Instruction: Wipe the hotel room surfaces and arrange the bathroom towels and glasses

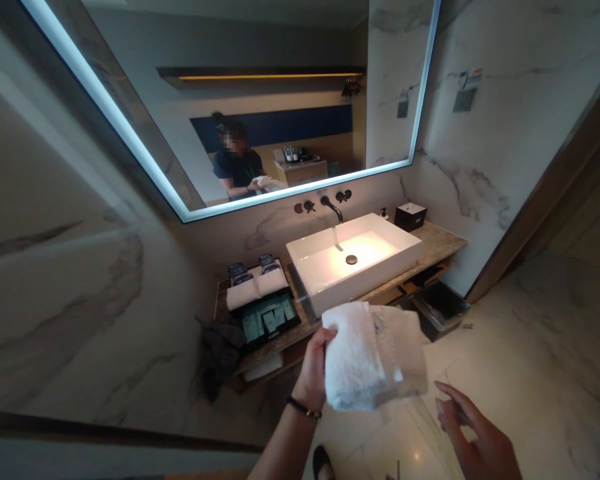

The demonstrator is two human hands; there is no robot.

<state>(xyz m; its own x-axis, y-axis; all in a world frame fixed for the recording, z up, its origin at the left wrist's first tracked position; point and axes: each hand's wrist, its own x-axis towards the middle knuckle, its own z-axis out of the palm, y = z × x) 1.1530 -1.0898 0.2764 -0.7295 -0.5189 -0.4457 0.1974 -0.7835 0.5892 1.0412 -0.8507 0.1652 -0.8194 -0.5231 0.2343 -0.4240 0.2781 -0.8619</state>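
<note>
A folded white towel point(355, 360) is held up in front of the washbasin counter. My left hand point(314, 367) grips its left edge, thumb on top and the other fingers hidden beneath. Part of a small grey mark shows near the towel's upper fold. To the right of the towel, my right hand point(473, 433) is apart from it, with thumb and fingers spread and nothing between them.
A white basin point(310, 287) stands on the stone counter point(445, 241) below a black tap point(334, 208). Left of it, a black tray point(275, 333) holds packets and a rolled towel point(257, 288). A grey cloth point(220, 353) hangs at the counter's left end. A bin point(437, 310) stands right.
</note>
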